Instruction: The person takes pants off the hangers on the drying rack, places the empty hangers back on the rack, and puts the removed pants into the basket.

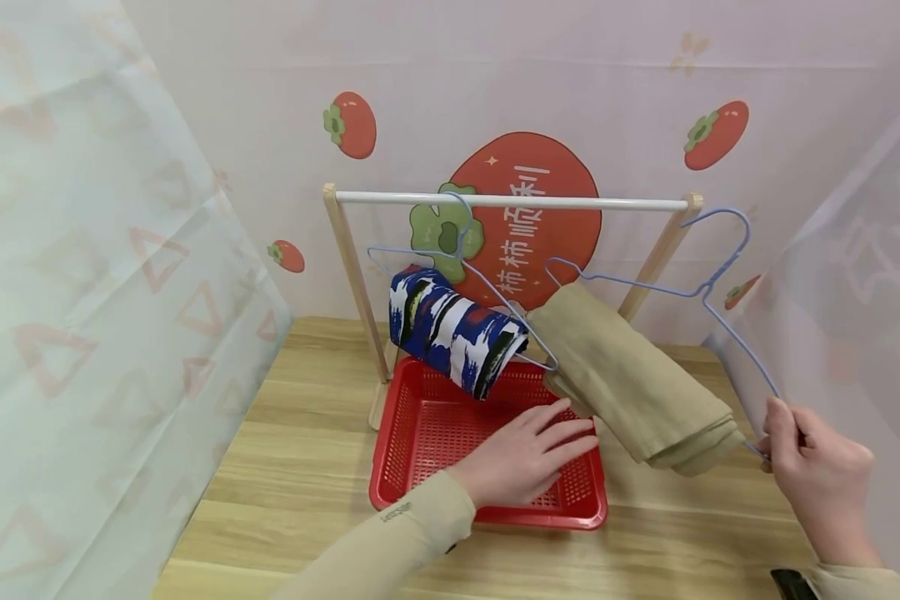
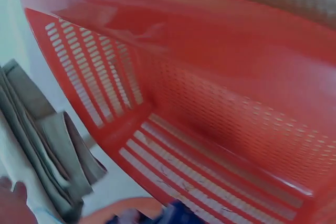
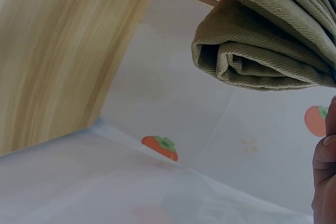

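My right hand (image 1: 817, 467) pinches the lower right corner of a blue wire hanger (image 1: 746, 342), held tilted to the right of the rack. Folded khaki cloth (image 1: 630, 375) drapes over the hanger's bottom bar; its layered folds (image 3: 268, 59) show close up in the right wrist view. My left hand (image 1: 528, 454) hovers above a red plastic basket (image 1: 540, 522), fingers fairly straight, holding nothing, near the cloth's lower left edge. A second blue hanger (image 1: 495, 287) hangs from the rack's white rail (image 1: 570, 202), carrying folded blue, white and black patterned cloth (image 1: 450, 329).
The rack's wooden legs (image 1: 356, 287) stand at the back of the wood-grain table (image 1: 292, 467), behind the basket. Pale printed sheets (image 1: 217, 100) enclose the back and both sides. A dark band (image 1: 792, 583) sits at the right wrist.
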### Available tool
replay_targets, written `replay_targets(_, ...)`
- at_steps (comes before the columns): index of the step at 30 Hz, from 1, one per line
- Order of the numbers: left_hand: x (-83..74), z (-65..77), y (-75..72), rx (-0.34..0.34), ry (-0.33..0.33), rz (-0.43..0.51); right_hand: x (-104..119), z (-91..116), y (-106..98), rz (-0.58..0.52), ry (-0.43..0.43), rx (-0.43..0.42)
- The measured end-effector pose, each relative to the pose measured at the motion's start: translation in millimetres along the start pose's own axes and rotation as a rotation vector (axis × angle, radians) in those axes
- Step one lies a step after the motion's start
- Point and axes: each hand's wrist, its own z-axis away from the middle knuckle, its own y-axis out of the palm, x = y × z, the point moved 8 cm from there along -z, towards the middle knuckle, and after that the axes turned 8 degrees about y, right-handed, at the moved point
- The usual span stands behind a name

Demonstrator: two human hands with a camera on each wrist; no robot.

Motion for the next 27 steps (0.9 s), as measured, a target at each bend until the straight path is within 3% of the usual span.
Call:
replay_targets(6,-13.1,-33.0,2.9,-0.047,0.066,-0.037,-1,0,-4,0.022,0.011,0.012)
replay_targets(14,-17.3,-64.8,9.2,0.014,0.078,-0.172,8,-3,-5,-0.029,0.05,0.018)
replay_targets(19,-20.2,-79.1,14.1,0.042,0.048,-0.239,8,-3,-6,-0.066,0.093,0.014)
replay_targets(27,-27.4,-88.7,13.1,-0.013,0.005,-0.316,-2,3,-8,-0.039,0.17,0.06)
